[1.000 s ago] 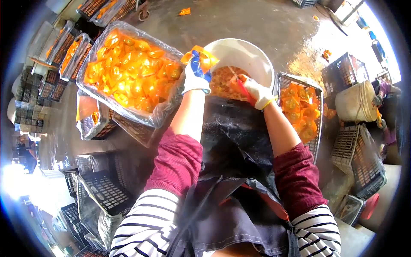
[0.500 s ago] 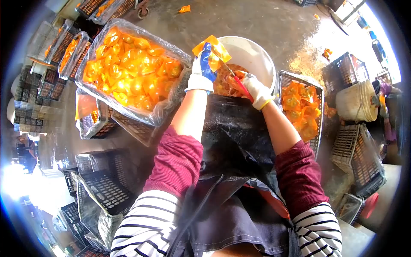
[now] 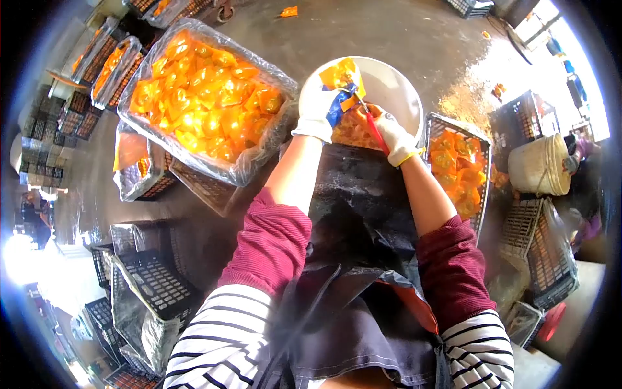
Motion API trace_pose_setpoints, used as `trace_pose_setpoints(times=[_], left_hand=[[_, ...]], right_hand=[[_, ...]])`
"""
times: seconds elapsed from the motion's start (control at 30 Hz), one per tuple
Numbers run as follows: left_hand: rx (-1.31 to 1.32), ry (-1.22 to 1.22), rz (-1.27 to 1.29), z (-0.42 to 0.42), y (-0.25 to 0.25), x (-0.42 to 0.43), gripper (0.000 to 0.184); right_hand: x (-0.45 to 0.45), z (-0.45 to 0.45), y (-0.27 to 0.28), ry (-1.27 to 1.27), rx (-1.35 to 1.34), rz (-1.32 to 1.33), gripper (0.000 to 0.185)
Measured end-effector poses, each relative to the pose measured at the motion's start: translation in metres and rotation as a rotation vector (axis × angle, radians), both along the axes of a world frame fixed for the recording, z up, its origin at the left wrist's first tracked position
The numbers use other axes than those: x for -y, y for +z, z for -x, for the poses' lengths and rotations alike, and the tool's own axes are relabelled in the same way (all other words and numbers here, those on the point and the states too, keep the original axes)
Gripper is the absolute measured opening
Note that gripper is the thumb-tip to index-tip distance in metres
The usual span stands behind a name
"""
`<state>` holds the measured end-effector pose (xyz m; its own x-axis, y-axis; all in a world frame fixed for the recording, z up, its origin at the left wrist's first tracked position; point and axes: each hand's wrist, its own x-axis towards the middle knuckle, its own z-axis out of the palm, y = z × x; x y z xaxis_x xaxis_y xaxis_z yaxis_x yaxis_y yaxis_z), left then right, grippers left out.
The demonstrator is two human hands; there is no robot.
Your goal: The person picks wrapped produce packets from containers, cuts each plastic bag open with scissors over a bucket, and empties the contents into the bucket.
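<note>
My left hand (image 3: 322,115), in a white glove with blue on the fingers, grips an orange plastic packet (image 3: 342,72) above a white bucket (image 3: 403,91). My right hand (image 3: 395,136), in a white glove, is closed round a red-handled cutting tool (image 3: 376,132). Its metal end meets the lower part of the packet; I cannot tell whether it is a knife or scissors. Both hands are close together over the bucket's near side. Reddish-orange contents (image 3: 353,133) show inside the bucket, partly hidden by my hands. A black apron (image 3: 359,194) covers my lap.
A plastic-lined crate (image 3: 262,152) heaped with orange packets stands at left. At right is a black crate (image 3: 483,201) with more orange packets. Further right are a whitish bucket (image 3: 536,165) and another person's hand. Stacked black crates (image 3: 155,282) stand at lower left.
Both hands have drawn closer together. The left hand and packet have moved right and slightly down, and the tool's end is now against the packet. The view has shifted slightly.
</note>
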<state>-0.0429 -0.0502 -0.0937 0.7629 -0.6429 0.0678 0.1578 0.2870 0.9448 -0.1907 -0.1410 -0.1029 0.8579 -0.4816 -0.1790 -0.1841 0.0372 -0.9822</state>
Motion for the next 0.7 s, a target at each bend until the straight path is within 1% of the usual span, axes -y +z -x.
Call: trace_pose_setpoints(times=[0.03,0.13,0.2,0.23,0.27,0.33,0.4,0.43,0.53,0.6,0.63,0.7], left_hand=[[-0.086,-0.043,0.046,-0.001,0.001,-0.001,0.036],[-0.308,-0.139,0.157,-0.003,0.004,-0.007,0.040],[-0.402,-0.181,0.203,-0.005,0.003,-0.007,0.045],[-0.304,-0.152,0.162,-0.004,0.002,-0.006,0.044],[-0.205,-0.124,0.121,-0.003,-0.001,-0.004,0.043],[-0.146,-0.112,0.066,0.001,0.002,-0.002,0.042],[-0.225,-0.145,0.037,0.007,0.008,-0.003,0.042],[-0.354,-0.171,0.066,0.002,0.003,-0.005,0.044],[-0.414,-0.180,0.107,0.010,0.023,-0.010,0.045],[-0.155,-0.192,-0.149,0.011,0.018,-0.011,0.047],[-0.063,-0.196,-0.234,0.009,0.014,-0.011,0.047],[0.083,-0.204,-0.363,0.003,0.002,-0.010,0.049]], right_hand=[[-0.009,0.007,0.033,-0.006,-0.125,-0.049,0.031],[-0.010,0.009,0.030,0.023,-0.126,0.282,0.038],[-0.017,0.009,0.042,0.001,-0.126,0.178,0.036],[-0.019,0.009,0.046,-0.010,-0.125,0.125,0.035],[-0.016,0.008,0.037,-0.016,-0.104,0.194,0.035],[-0.006,0.004,0.013,-0.032,-0.063,0.330,0.035],[-0.004,0.007,0.012,0.003,-0.077,0.310,0.034],[-0.002,0.008,0.012,0.021,-0.084,0.303,0.033],[-0.008,0.010,0.019,-0.023,-0.062,0.156,0.032],[0.001,0.003,-0.005,-0.041,-0.014,0.224,0.029],[0.007,0.001,-0.019,-0.050,0.010,0.258,0.028],[0.001,0.006,-0.001,-0.024,0.023,0.028,0.028]])
